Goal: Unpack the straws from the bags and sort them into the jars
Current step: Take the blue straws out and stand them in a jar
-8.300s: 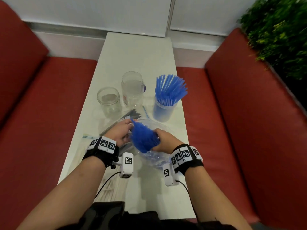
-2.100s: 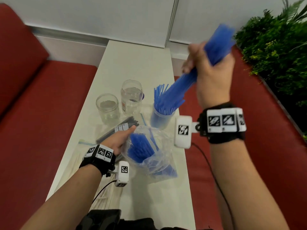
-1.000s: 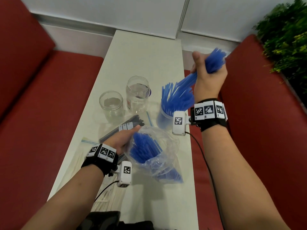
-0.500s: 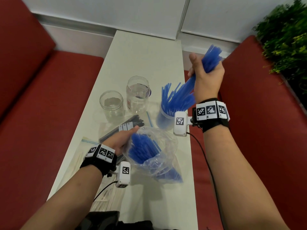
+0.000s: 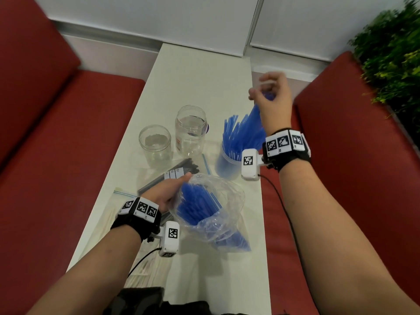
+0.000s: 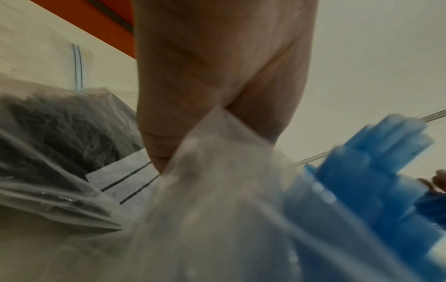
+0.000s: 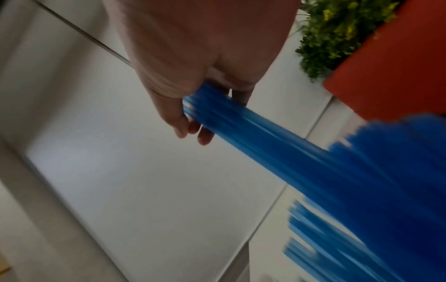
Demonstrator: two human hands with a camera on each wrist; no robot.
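Right hand (image 5: pixel 271 98) lower, blue straws (image 7: pixel 277 145) gripped, clearest at wrist.

Three jars (image 5: pixel 155 142) on the table (image 5: pixel 204 83), one packed with blue straws (image 5: pixel 238 135). Three bags (image 5: pixel 211 201) near the front edge. Two hands (image 5: pixel 271 98) working.

A long, narrow, cream-white counter (image 5: pixel 200 71) is seen running away toward a pale wall (image 5: pixel 147 17). The wall is divided by a vertical seam (image 5: pixel 254 21) and is edged at its foot by a grey ledge (image 5: pixel 106 36). The counter is flanked by red upholstered bench seats, one on the left (image 5: pixel 68 137) and one on the right (image 5: pixel 354 155). Behind the right seat's backrest, green foliage with yellowish tips (image 5: pixel 393 55) is seen. The scene is evenly and softly lit.
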